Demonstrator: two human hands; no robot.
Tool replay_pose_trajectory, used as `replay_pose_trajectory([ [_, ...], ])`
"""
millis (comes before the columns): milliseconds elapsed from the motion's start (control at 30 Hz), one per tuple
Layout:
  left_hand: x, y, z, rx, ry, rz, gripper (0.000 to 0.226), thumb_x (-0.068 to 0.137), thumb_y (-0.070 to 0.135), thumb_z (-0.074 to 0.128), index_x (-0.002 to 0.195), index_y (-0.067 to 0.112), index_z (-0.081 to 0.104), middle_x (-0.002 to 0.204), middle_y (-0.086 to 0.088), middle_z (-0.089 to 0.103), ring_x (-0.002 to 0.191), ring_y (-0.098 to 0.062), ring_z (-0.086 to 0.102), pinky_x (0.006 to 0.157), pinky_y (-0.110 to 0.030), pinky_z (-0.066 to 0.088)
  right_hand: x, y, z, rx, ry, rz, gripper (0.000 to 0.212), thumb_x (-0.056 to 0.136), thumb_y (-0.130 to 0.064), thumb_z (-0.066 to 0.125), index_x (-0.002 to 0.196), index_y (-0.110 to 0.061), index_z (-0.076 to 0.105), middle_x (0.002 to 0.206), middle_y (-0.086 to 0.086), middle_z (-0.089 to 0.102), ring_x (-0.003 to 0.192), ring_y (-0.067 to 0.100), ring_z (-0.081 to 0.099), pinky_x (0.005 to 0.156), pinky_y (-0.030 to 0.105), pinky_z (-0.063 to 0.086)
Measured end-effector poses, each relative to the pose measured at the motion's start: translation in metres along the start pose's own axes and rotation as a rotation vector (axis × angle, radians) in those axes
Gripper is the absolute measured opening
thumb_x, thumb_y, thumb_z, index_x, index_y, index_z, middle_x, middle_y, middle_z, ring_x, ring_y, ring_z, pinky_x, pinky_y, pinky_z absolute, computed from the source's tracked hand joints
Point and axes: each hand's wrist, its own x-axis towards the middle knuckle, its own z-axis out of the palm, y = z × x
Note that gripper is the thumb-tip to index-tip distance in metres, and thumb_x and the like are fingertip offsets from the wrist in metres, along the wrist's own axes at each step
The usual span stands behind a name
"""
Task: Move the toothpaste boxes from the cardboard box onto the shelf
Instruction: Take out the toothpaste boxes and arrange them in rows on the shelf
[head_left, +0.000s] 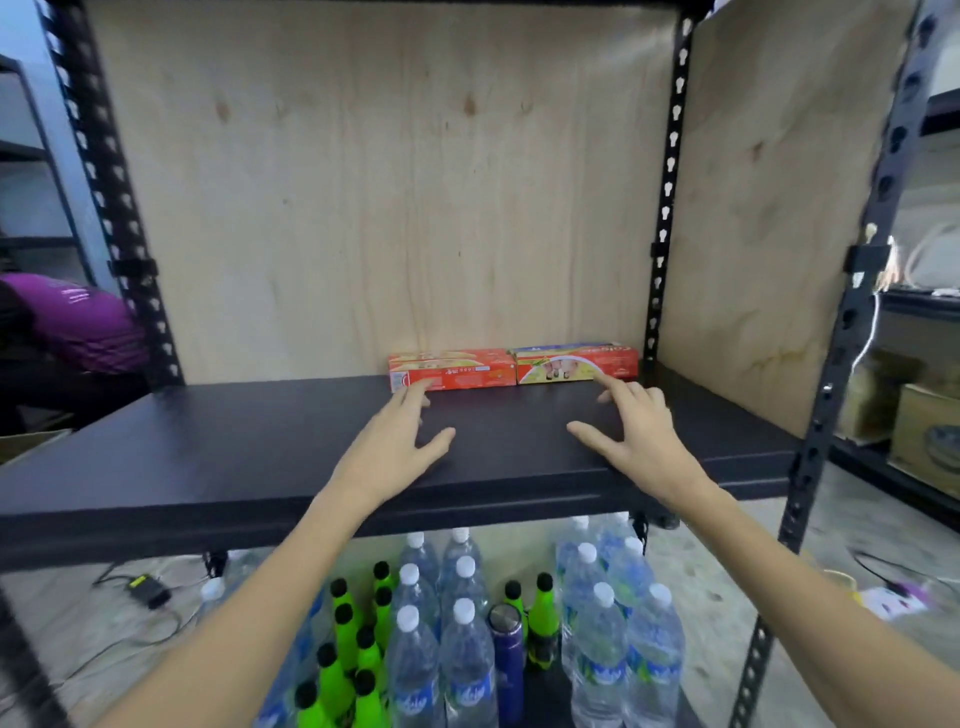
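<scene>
Black laminate shelf board (260, 457) on a black slotted-steel rack, backed and sided with pale plywood panels (389, 182), carries 2 toothpaste boxes laid flat, end to end, against the back panel. Red toothpaste box (457, 371) lies on the left; red-and-yellow toothpaste box (576, 364) lies on the right, its end touching the first. Both sit right of the shelf's centre, the right one close to the rear right upright.

Left hand (400, 441) reaches over the shelf, fingers extended and loosely spread, fingertips touching the front face of the red box; nothing is gripped. Right hand (639, 431) is likewise spread and relaxed, index fingertip touching the lower front edge of the red-and-yellow box, thumb out to the side; nothing is gripped.

Cardboard source box is not identifiable in this view.

Below the shelf: clear plastic water bottles with white caps (467, 649), bright green bottles with black caps (343, 639), and 1 dark blue metal flask (506, 660). A person in a purple shirt (78, 327) crouches at far left behind the rack.
</scene>
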Motion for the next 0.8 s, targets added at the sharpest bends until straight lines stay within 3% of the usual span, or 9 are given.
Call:
replay_pose_trajectory([
  [100, -0.046, 0.015, 0.007, -0.021, 0.192, -0.01, 0.034, 0.101, 0.035, 0.051, 0.134, 0.026, 0.052, 0.114, 0.018, 0.065, 0.105, -0.012, 0.064, 0.092, -0.036, 0.048, -0.045, -0.032, 0.007, 0.081, 0.135, -0.036, 0.06, 0.09, -0.053, 0.066, 0.139, -0.019, 0.055, 0.114, 0.001, 0.058, 0.105, 0.027, 0.05, 0.095, 0.038, 0.039],
  [167, -0.085, 0.018, 0.021, -0.009, 0.329, 0.066, 0.033, 0.101, 0.029, 0.053, 0.133, 0.021, 0.055, 0.123, 0.011, 0.065, 0.116, -0.015, 0.06, 0.105, -0.033, 0.039, -0.086, -0.055, 0.022, 0.118, 0.22, -0.043, 0.056, 0.091, -0.045, 0.07, 0.139, -0.019, 0.054, 0.119, 0.001, 0.056, 0.111, 0.024, 0.05, 0.096, 0.032, 0.035],
  [233, -0.127, 0.017, 0.039, -0.015, 0.36, 0.124, 0.04, 0.1, 0.024, 0.056, 0.139, 0.018, 0.051, 0.143, 0.004, 0.052, 0.139, -0.013, 0.042, 0.12, -0.032, 0.024, -0.133, -0.075, 0.043, 0.159, 0.253, -0.031, 0.057, 0.091, -0.035, 0.074, 0.14, -0.016, 0.053, 0.126, 0.003, 0.055, 0.116, 0.019, 0.047, 0.101, 0.03, 0.034],
  [333, -0.198, 0.005, 0.074, -0.119, 0.353, 0.039, 0.042, 0.099, 0.019, 0.059, 0.14, 0.019, 0.05, 0.15, 0.005, 0.04, 0.141, -0.004, 0.034, 0.118, -0.023, 0.022, -0.205, -0.089, 0.081, 0.265, 0.199, 0.056, 0.06, 0.09, -0.03, 0.076, 0.141, -0.014, 0.049, 0.129, 0.001, 0.053, 0.118, 0.02, 0.047, 0.105, 0.027, 0.032],
  [433, -0.269, -0.03, 0.119, -0.095, 0.22, -0.106, 0.039, 0.097, 0.02, 0.06, 0.135, 0.019, 0.052, 0.139, 0.007, 0.047, 0.131, -0.008, 0.045, 0.111, -0.028, 0.035, -0.272, -0.086, 0.12, 0.316, 0.099, 0.175, 0.06, 0.091, -0.03, 0.075, 0.142, -0.02, 0.045, 0.13, -0.003, 0.05, 0.119, 0.018, 0.045, 0.106, 0.027, 0.031],
  [600, -0.375, -0.093, 0.178, 0.172, -0.211, -0.219, 0.033, 0.097, 0.024, 0.059, 0.13, 0.02, 0.056, 0.121, 0.003, 0.059, 0.111, -0.018, 0.061, 0.094, -0.033, 0.049, -0.376, -0.07, 0.175, 0.277, -0.17, 0.376, 0.062, 0.091, -0.029, 0.073, 0.145, -0.026, 0.042, 0.127, -0.009, 0.05, 0.117, 0.012, 0.039, 0.098, 0.029, 0.028],
  [667, -0.404, -0.106, 0.193, 0.203, -0.286, -0.268, 0.031, 0.097, 0.025, 0.059, 0.127, 0.02, 0.058, 0.115, 0.003, 0.061, 0.105, -0.019, 0.063, 0.09, -0.034, 0.051, -0.41, -0.063, 0.193, 0.251, -0.256, 0.435, 0.059, 0.09, -0.027, 0.073, 0.142, -0.021, 0.045, 0.127, -0.005, 0.052, 0.117, 0.016, 0.039, 0.096, 0.029, 0.028],
  [800, -0.442, -0.122, 0.219, 0.094, -0.303, -0.465, 0.031, 0.099, 0.028, 0.055, 0.13, 0.022, 0.053, 0.123, 0.004, 0.059, 0.113, -0.015, 0.058, 0.097, -0.034, 0.049, -0.465, -0.053, 0.227, 0.209, -0.416, 0.55, 0.056, 0.091, -0.029, 0.071, 0.14, -0.025, 0.045, 0.118, -0.01, 0.052, 0.11, 0.013, 0.04, 0.092, 0.033, 0.033],
])
